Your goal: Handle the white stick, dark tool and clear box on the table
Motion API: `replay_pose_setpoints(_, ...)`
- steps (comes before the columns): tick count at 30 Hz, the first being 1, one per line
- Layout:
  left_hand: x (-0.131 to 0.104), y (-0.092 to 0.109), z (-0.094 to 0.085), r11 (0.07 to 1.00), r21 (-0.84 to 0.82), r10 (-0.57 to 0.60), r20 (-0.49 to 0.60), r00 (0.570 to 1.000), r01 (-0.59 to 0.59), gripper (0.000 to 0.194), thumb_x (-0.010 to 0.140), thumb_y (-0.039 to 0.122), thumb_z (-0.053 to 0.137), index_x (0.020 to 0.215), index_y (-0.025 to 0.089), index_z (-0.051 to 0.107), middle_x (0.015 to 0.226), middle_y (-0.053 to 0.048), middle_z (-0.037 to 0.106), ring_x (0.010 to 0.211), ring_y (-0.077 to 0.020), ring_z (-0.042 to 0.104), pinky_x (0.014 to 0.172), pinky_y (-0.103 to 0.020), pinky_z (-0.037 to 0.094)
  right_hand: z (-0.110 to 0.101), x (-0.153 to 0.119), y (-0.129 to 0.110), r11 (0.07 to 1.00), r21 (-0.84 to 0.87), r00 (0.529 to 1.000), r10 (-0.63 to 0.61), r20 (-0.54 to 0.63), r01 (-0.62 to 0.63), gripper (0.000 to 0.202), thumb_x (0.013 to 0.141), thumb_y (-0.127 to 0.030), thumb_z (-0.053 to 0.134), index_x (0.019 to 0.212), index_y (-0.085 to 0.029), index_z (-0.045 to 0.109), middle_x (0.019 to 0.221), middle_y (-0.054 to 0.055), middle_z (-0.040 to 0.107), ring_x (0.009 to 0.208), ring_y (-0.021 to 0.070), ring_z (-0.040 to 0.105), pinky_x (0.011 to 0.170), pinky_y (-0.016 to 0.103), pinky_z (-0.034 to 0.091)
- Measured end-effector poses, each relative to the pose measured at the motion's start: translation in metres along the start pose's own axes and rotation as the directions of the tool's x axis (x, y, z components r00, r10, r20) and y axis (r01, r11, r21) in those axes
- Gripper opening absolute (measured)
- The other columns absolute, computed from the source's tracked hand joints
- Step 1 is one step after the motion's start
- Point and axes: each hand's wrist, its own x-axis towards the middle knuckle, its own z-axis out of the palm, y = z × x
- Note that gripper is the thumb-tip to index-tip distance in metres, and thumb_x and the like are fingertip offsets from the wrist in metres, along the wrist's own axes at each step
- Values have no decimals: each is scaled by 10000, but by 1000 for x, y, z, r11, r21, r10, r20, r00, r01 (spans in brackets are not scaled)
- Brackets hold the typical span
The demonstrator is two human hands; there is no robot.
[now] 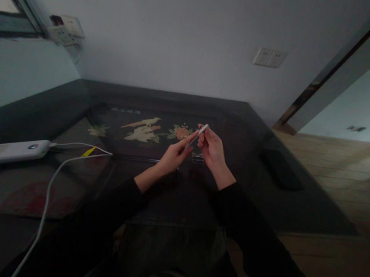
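Observation:
Above the dark glossy table, a slim white object is held slanting, seen nearly edge-on, so I cannot make out its kind. My left hand is closed on its lower left side, fingers stretched along it. Around its upper end curl the fingers of my right hand, with the thumb at the tip. Just below, between the two wrists, a small shiny, clear-looking item rests on the tabletop; its details are too small to read.
The dark table bears a bird and flower picture. At left lies a white power bank with a white cable running toward me. A flat black object lies at right. A wall with sockets stands behind.

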Motion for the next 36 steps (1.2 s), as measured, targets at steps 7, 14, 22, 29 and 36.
replay_pose_setpoints(7, 3, -6, -3, 1000, -22, -19, -28, 999, 18, 584, 965, 205, 541, 1544, 221, 467, 1016, -43, 748, 562, -85, 385, 561, -222, 382, 2, -1, 0, 998, 63, 1000, 13, 9, -13, 429, 661, -575, 871, 904, -236, 772, 613, -58, 470, 539, 84, 391, 514, 269, 333)
replay_pose_setpoints(14, 4, -13, -4, 999, 17, -37, -99, 994, 39, 586, 953, 192, 550, 1534, 232, 483, 1290, -87, 707, 674, -96, 527, 680, -245, 498, 3, -1, 0, 1000, 29, 999, -5, 32, 4, 423, 660, -595, 866, 743, -238, 656, 601, -55, 461, 537, 94, 383, 521, 277, 318)
replay_pose_setpoints(22, 2, -14, -4, 997, 61, -35, -98, 995, 41, 575, 974, 235, 539, 1544, 226, 465, 1145, -68, 746, 703, -118, 561, 728, -254, 513, 5, -2, -3, 999, -36, 1000, 5, 20, -4, 454, 661, -622, 843, 726, -242, 604, 609, -47, 449, 553, 111, 376, 540, 294, 317)
replay_pose_setpoints(29, 1, -10, -2, 997, 57, -42, -37, 998, 44, 565, 994, 258, 511, 1556, 239, 452, 872, -17, 713, 560, -97, 373, 566, -228, 374, 1, -1, -1, 1000, -4, 1000, 12, 0, -12, 420, 667, -584, 856, 863, -238, 722, 615, -55, 470, 552, 100, 394, 529, 282, 325)
replay_pose_setpoints(36, 1, 2, -3, 997, 61, -44, -20, 999, 45, 570, 982, 227, 500, 1550, 215, 459, 741, 10, 651, 552, -103, 339, 571, -238, 366, 0, 0, 0, 999, 30, 999, 27, -29, -26, 408, 681, -550, 855, 910, -226, 758, 616, -59, 465, 554, 93, 398, 533, 276, 342)
